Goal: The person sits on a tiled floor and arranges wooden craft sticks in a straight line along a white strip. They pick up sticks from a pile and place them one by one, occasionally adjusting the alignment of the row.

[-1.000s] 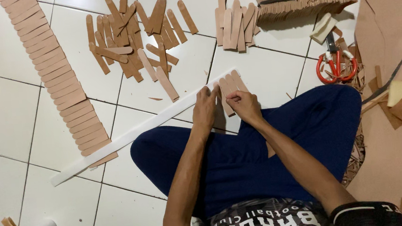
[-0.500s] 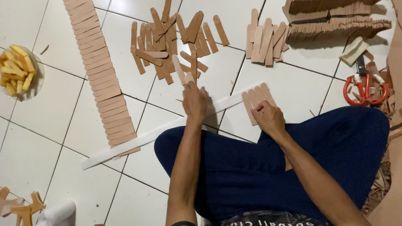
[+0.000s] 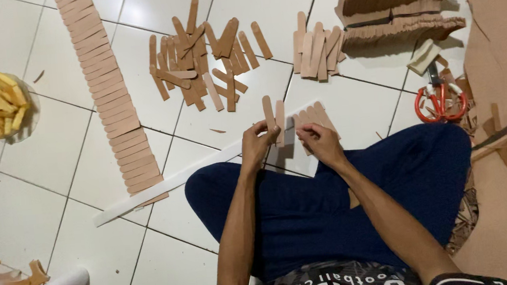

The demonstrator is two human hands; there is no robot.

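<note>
White glossy tile floor [image 3: 50, 156] w/ dark grout, overhead light glare

One camera only, worn on the person's head, looking almost straight down from seated height at the white tiled floor [image 3: 50, 150]. The crossed legs [image 3: 334, 203] fill the lower middle, close below; the floor spreads beyond them.
</note>
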